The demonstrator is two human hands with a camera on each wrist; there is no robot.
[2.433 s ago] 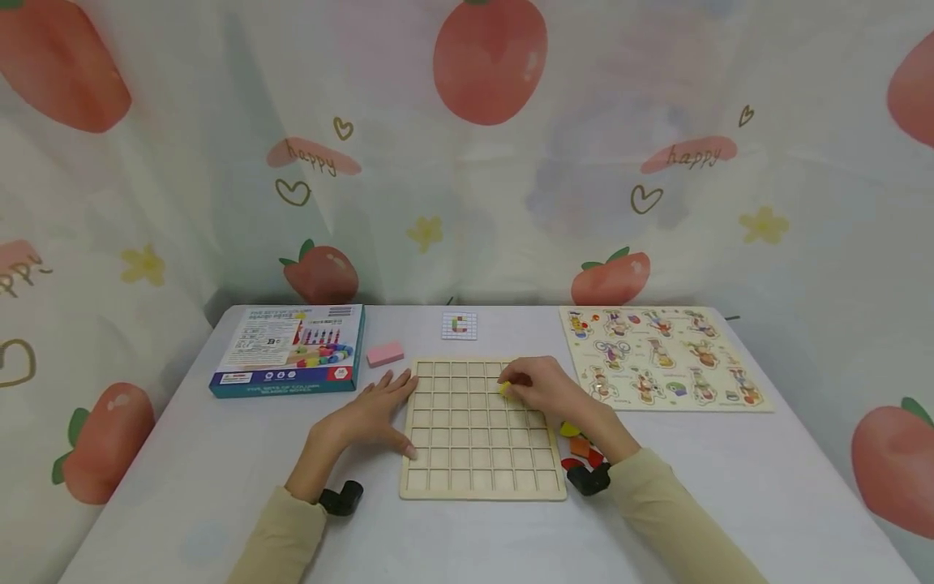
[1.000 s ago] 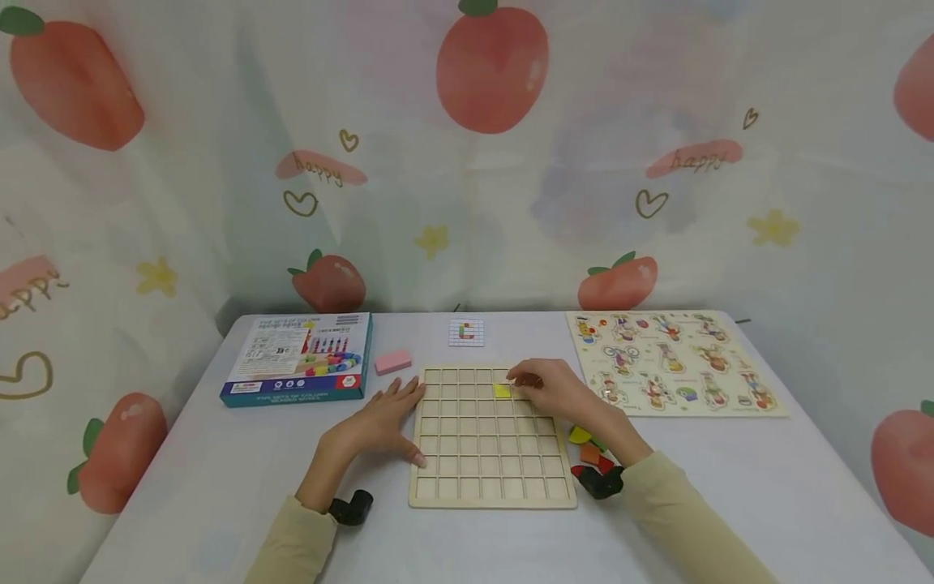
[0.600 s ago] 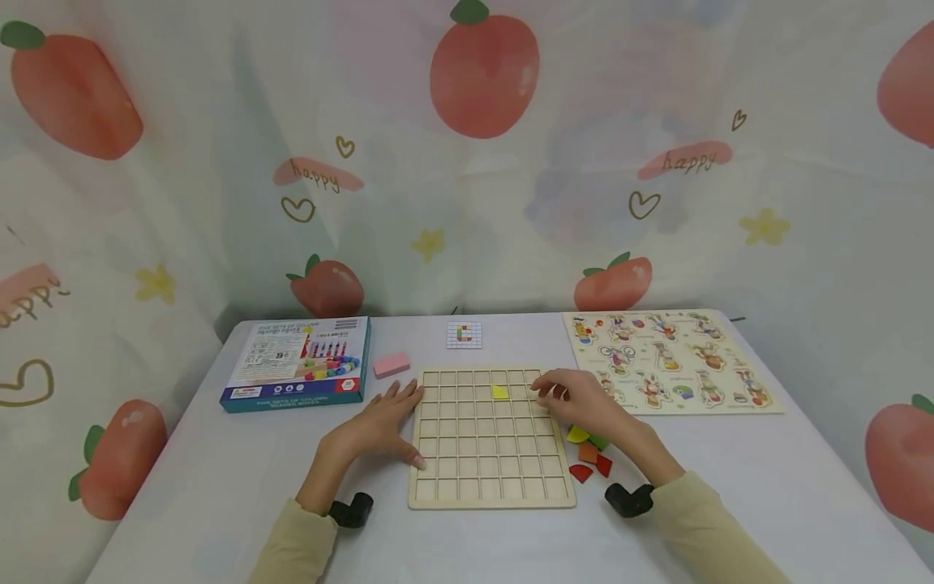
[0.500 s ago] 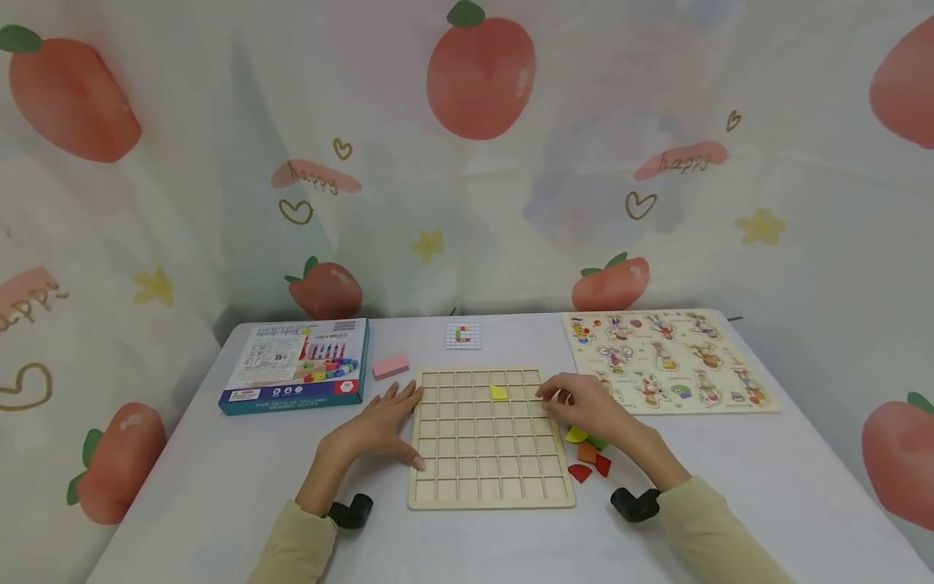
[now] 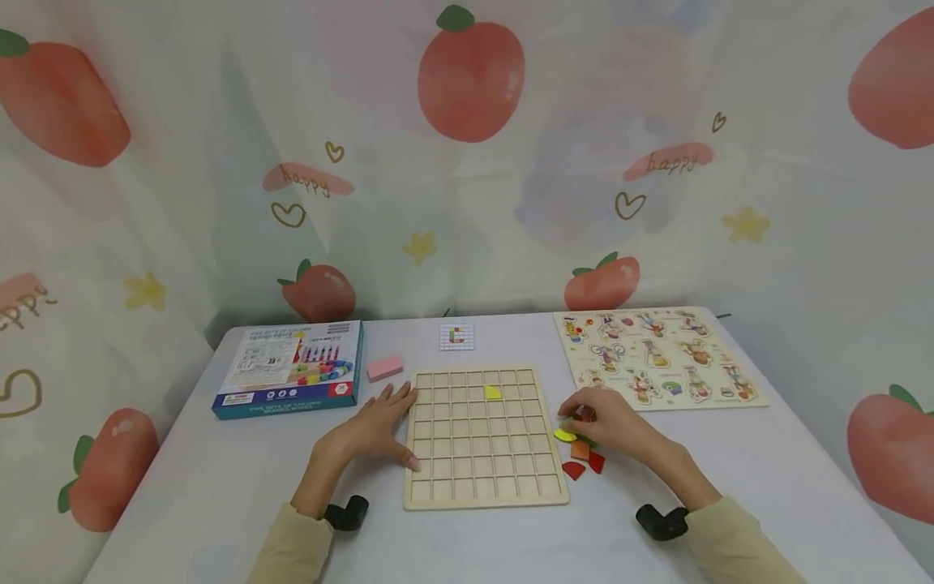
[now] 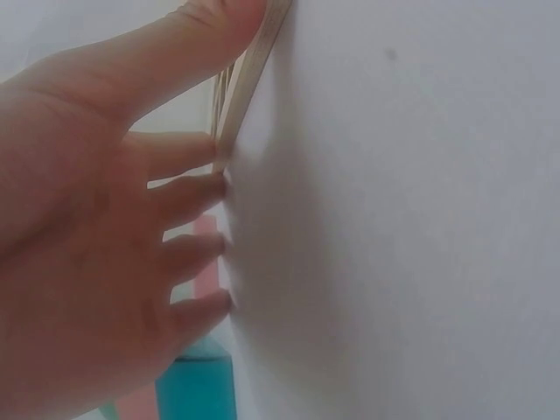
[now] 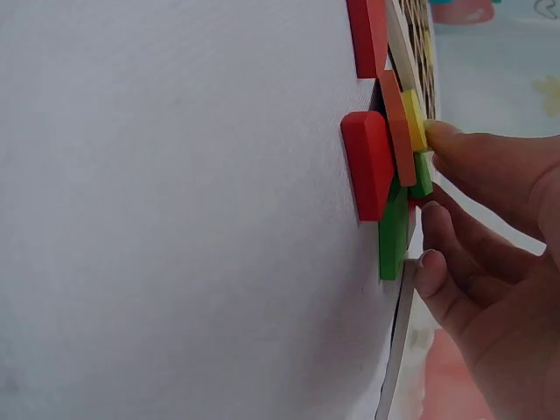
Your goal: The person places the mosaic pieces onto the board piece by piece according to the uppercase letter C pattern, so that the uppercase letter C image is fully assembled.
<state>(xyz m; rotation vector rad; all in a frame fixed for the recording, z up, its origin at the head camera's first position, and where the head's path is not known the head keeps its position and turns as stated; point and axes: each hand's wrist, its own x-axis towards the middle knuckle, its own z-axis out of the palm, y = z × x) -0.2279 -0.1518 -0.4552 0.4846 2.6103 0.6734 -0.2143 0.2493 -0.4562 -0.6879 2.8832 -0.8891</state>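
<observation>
A wooden grid board [image 5: 477, 440] lies on the table, with a small yellow block [image 5: 493, 392] set in one of its upper cells. My left hand [image 5: 370, 426] rests with spread fingers along the board's left edge, thumb on its lower left side. Right of the board is a loose pile of coloured blocks: a yellow one [image 7: 415, 121], an orange one [image 5: 580, 450], red ones [image 5: 574, 470] and green ones [image 7: 394, 234]. My right hand [image 5: 604, 420] reaches over this pile, thumb against the yellow block and bent fingers at the pieces behind, thumb and fingertips apart.
Behind the board lies a small patterned card [image 5: 456, 337]. A pink block [image 5: 384, 367] sits between the board and a boxed toy set [image 5: 290, 369] at the left. A picture puzzle board [image 5: 660, 357] occupies the back right of the white table [image 5: 467, 551].
The yellow block has been let go in an upper cell of the board. My right hand has moved right and down from the board to the block pile. The left hand has stayed put.
</observation>
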